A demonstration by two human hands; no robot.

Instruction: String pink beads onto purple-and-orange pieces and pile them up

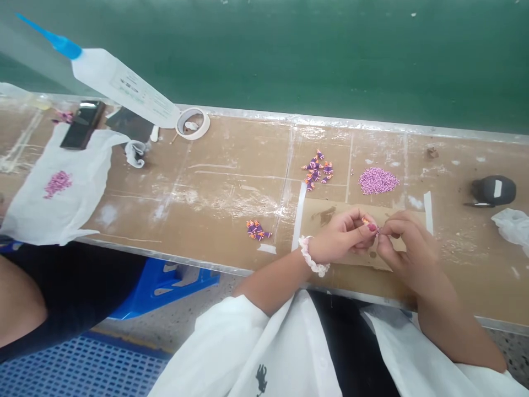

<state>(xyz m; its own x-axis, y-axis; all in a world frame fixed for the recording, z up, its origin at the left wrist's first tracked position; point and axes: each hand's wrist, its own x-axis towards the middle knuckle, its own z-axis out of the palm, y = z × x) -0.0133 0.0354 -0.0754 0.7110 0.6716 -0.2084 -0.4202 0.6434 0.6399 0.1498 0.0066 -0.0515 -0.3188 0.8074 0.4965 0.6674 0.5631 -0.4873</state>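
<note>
My left hand (pixel 347 236) is closed in a pinch on a small figurine (pixel 365 220), its orange end showing between the fingers. Thumb and fingertips of my right hand (pixel 407 248) meet at the figurine's lower end; whatever they pinch is too small to make out. Both hands are above a taped-down piece of cardboard (pixel 316 212). Just beyond lies a pile of tiny pink-purple pieces (pixel 378 181). A cluster of purple-and-orange figurines (pixel 317 170) is to its left, and a smaller group of figurines (pixel 257 230) rests left of my wrist.
A white bottle with a blue nozzle (pixel 124 85) stands at the back left beside a tape roll (pixel 202 128). A phone (pixel 84 124) and a white cloth (pixel 88 176) lie further left, by a person's leg (pixel 20 298). A black round object (pixel 496 190) is at right.
</note>
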